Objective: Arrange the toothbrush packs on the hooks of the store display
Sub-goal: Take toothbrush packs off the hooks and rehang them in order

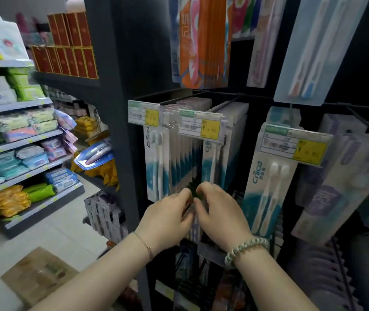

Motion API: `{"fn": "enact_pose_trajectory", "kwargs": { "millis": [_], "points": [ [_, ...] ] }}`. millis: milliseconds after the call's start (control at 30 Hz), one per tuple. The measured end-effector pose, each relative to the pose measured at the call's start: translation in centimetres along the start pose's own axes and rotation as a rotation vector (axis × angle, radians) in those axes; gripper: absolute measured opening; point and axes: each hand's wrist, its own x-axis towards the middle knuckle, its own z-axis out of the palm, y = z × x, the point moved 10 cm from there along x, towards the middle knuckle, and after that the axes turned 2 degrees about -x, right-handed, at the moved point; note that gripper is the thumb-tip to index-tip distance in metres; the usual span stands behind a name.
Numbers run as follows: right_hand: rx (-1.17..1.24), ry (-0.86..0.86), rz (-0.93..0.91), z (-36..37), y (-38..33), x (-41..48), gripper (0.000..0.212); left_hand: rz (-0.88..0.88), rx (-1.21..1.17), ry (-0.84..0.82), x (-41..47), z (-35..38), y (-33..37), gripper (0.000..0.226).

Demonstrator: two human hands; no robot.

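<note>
The dark display rack [120, 108] carries toothbrush packs [185, 158] in hanging rows, and the middle row is right before me. My left hand [168, 212] and right hand [219, 212] are close together, fingers curled on that row's lower ends. I judge it best to square the bottoms gently, so no pack slips its hook [358, 120]. The price tags [210, 129] blur beyond reading; the pack lettering looks like "Cnice".

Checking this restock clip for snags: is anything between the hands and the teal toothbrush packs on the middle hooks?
Nothing visible does. The left hand and right hand grip the lower ends of the teal toothbrush packs, side by side. The price tags hang higher up, clear of both hands.
</note>
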Motion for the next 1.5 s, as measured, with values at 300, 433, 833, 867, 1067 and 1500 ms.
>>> {"fn": "enact_pose_trajectory", "kwargs": {
  "millis": [300,433,833,867,1067,1500],
  "points": [
    [0.033,0.087,0.038,0.0,1.2,2.6,0.007,0.073,0.027,0.008,2.0,-1.3,-0.9,0.015],
    [0.016,0.091,0.057,-0.1,2.0,3.2,0.009,0.074,0.004,0.029,2.1,-1.7,-2.1,0.015],
    [-0.008,0.131,0.167,0.1,1.8,1.9,0.012,0.155,-0.067,0.058,1.3,-2.5,-3.6,0.012],
    [-0.019,0.143,0.169,0.1,1.6,1.9,0.013,0.167,-0.077,0.064,1.4,-2.6,-3.6,0.012],
    [-0.069,0.174,0.227,0.4,1.0,1.6,0.018,0.235,-0.139,0.057,1.6,-2.9,-4.1,0.010],
    [-0.061,0.198,0.354,1.1,-1.3,0.8,0.026,0.305,-0.105,0.054,2.0,-4.7,-4.7,0.011]
  ]
}}
